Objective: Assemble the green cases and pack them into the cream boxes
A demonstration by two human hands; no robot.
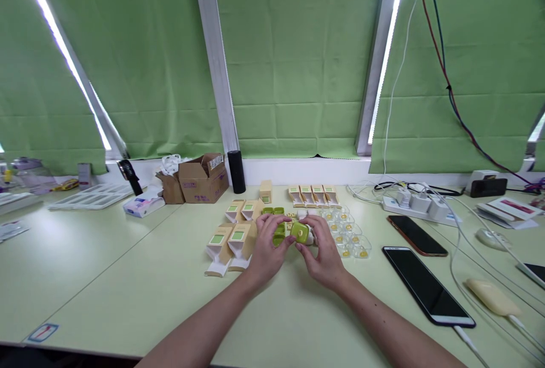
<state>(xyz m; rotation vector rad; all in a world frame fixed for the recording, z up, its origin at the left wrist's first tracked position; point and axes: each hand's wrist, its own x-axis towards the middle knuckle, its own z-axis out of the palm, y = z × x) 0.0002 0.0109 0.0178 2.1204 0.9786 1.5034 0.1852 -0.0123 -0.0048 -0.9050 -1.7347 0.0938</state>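
Note:
Between my left hand (272,246) and my right hand (322,251) is a small green square cup-like piece (300,233), with a small pale yellow bit at its middle. Fingers and thumbs of both hands close on it from either side, above the table. Behind my left hand are more green square pieces (279,230), partly hidden. On the left stand several open kraft-and-white boxes (242,237) with green labels. To the right of my right hand lie clear plastic cups (353,240), each with a yellow spot. A white item by my right fingers is mostly covered.
More open kraft boxes (314,195) line the back, near a single closed box (265,191). At right lie two phones (426,283), cables and a power strip (419,209). A cardboard carton (202,180), black cylinder (236,172), tissue pack (143,203) and white tray (91,196) stand back left.

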